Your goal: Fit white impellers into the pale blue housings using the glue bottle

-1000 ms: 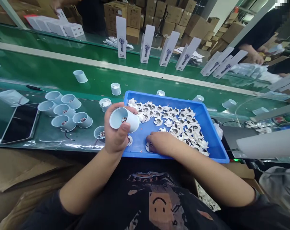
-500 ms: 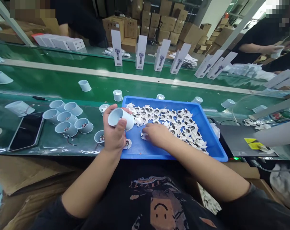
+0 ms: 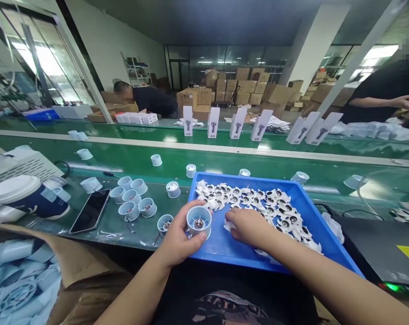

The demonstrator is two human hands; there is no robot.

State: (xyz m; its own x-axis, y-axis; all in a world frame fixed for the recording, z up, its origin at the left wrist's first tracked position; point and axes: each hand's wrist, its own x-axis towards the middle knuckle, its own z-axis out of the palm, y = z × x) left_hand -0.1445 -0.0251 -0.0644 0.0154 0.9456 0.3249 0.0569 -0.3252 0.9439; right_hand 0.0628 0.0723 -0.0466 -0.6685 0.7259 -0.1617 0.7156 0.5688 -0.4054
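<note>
My left hand (image 3: 180, 239) is closed round a cup (image 3: 207, 217), its mouth turned toward me; inside sits a coppery core (image 3: 199, 223). My right hand (image 3: 233, 222) has its fingers pinched on a fan wheel (image 3: 227, 225), mostly covered by them; whether it touches the tray (image 3: 221, 247) below, I cannot tell. I judge the step is to take this wheel out; the next move seems to call for a light lift and a steady cup. The tray carries many loose wheels (image 3: 272, 198). On the tabletop (image 3: 136, 232), several clustered cups (image 3: 147, 208) contain coppery parts. The carton (image 3: 75, 253) is full of blue pieces (image 3: 16, 275).
</note>
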